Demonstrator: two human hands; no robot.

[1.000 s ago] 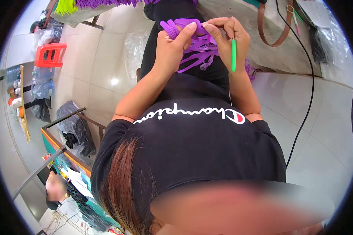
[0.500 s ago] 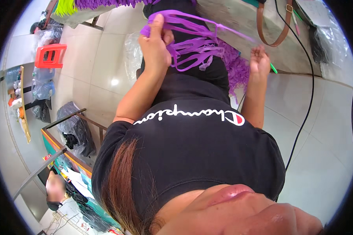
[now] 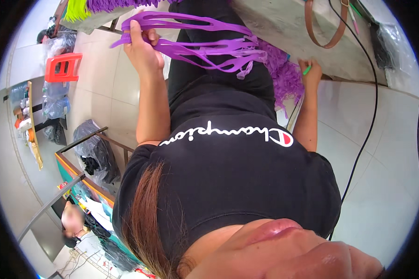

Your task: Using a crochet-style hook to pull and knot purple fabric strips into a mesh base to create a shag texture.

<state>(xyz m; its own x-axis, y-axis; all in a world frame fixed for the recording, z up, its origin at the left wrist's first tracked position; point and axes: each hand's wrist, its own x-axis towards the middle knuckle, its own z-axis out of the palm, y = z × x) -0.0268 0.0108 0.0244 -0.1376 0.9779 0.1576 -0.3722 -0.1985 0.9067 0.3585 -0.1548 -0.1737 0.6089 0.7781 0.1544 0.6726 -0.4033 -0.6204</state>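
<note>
My left hand (image 3: 142,46) is closed around a bunch of purple rubbery straps (image 3: 195,45), pinched under the thumb. The straps have long slots and stretch to the right across my lap, their far ends carrying thin, ragged, see-through bits. My right hand (image 3: 312,72) is curled at the right, apart from the straps, with a slim bright green stick-like tool (image 3: 307,69) in its fingers; its tip cannot be made out. Between the strap ends and my right hand lies a heap of shredded purple scraps (image 3: 281,74).
At the far edge, purple strips (image 3: 121,4) and yellow-green strips (image 3: 75,11) hang over a covered table. A brown strap loop (image 3: 328,44) and a black cable (image 3: 372,93) hang at the right. A red stool (image 3: 63,67) stands left; another person (image 3: 73,221) is lower left.
My left hand has moved left with the straps, which now stretch lengthwise. The strand that reached toward my right hand is gone from there. My right hand has shifted slightly, its fingers now curled.
</note>
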